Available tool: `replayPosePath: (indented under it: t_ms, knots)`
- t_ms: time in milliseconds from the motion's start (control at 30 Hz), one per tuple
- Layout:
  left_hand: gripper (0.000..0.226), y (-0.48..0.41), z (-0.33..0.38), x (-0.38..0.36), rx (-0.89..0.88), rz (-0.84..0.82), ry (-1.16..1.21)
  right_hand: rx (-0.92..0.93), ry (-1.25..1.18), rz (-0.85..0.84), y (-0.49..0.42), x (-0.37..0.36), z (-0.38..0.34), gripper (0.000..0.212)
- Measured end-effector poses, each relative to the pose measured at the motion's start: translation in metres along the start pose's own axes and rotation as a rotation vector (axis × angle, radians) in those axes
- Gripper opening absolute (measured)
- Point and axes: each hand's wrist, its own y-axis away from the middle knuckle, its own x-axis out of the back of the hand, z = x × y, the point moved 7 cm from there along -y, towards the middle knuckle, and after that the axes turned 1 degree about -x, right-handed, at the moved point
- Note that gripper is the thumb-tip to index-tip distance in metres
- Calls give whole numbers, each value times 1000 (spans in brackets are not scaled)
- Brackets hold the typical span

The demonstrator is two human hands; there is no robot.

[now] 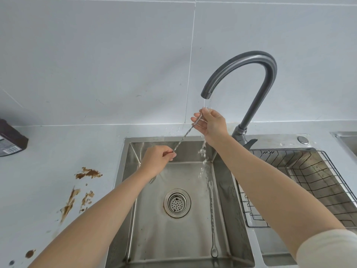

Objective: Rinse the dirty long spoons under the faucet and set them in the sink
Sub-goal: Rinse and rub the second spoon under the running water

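A long twisted steel spoon (pixel 185 135) slants over the sink (pixel 133 171), held at both ends. My left hand (pixel 157 158) pinches its lower end. My right hand (pixel 211 123) holds its upper end directly under the grey faucet (pixel 249 72), whose water runs over my fingers and splashes into the basin. A second long twisted spoon (pixel 212 217), with a small fork at its far end, lies flat on the sink floor to the right of the drain strainer (pixel 177 203). Part of another utensil shows under my left wrist.
Brown sauce stains (pixel 87 173) mark the white counter left of the sink. A dark package (pixel 10 139) stands at the far left. A wire rack basket (pixel 301 182) fills the right basin. The tiled wall rises right behind the faucet.
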Motion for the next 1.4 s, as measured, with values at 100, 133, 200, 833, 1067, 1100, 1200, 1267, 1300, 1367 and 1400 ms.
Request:
replayPosePath:
  t_ms: [100,133,200,833,1067,1100,1200,1267,1300,1367,1400]
  knots:
    - [17,-2,0,-2,5,-57,24,8,-33,14,-1,3,-4,24]
    - [17,-2,1,-2,3,-65,23,5,-43,11,-1,3,-4,24]
    - [17,-3,4,-2,-8,-64,16,-10,-70,11,-1,3,-4,26]
    - [14,-5,8,2,35,4,26,40,153,88,1,-4,-10,26]
    - [14,-6,9,-1,19,12,-4,49,198,114,-1,1,-15,28]
    - [14,-7,10,-1,15,13,-8,57,189,98,-1,1,-15,24]
    - [13,-7,9,0,13,21,-18,72,99,1,1,-5,-13,15]
    - [13,-8,9,0,23,31,-21,73,53,-33,3,-8,-12,17]
    - [13,-9,9,0,28,37,-21,68,50,-40,4,-8,-11,18]
    - [13,-10,10,-1,35,51,-12,54,92,-40,4,-9,-10,16]
    - [14,-10,12,-1,36,60,-1,41,141,-31,5,-9,-9,18]
